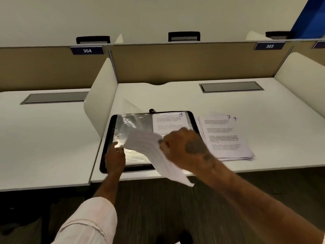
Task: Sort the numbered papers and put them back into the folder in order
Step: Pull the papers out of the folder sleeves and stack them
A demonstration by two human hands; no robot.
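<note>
The single head-worn wide view looks forward and down from close above the desk.

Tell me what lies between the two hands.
Head view: a blurred sheet of paper, held by the right hand, stretches toward the left hand, above a clear sleeve.

Even light w/ glare on plastic sleeve; sheet prob. motion-blurred.

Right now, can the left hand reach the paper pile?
Probably not: the left hand rests on the folder, and the right hand with its sheet lies between it and the pile.
</note>
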